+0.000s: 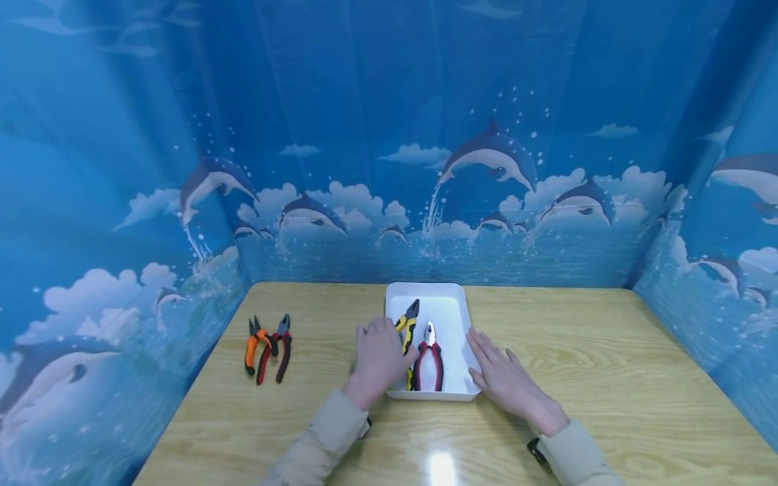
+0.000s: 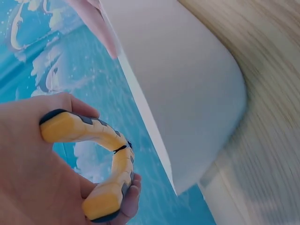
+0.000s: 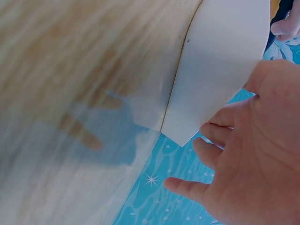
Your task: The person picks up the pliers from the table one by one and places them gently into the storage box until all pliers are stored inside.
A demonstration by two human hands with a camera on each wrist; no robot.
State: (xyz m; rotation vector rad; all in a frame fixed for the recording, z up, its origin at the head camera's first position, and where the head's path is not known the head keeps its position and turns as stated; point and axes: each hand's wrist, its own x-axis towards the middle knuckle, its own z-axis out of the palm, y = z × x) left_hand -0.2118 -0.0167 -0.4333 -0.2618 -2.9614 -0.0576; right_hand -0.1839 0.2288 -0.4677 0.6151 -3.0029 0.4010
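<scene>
A white tray [image 1: 457, 304] stands in the middle of the wooden table [image 1: 577, 358]. In it lie yellow-and-black pliers [image 1: 408, 322] and red-and-black pliers [image 1: 429, 361]. My left hand [image 1: 379, 358] grips the yellow handles [image 2: 110, 159] of the yellow pliers at the tray's left side. My right hand [image 1: 503, 379] lies flat with straight fingers against the tray's right edge [image 3: 220, 56], holding nothing.
Orange-handled pliers [image 1: 252, 344] and red-handled pliers [image 1: 276, 347] lie side by side on the table's left part. Blue dolphin-print curtains [image 1: 425, 169] wall in the table at the back and both sides.
</scene>
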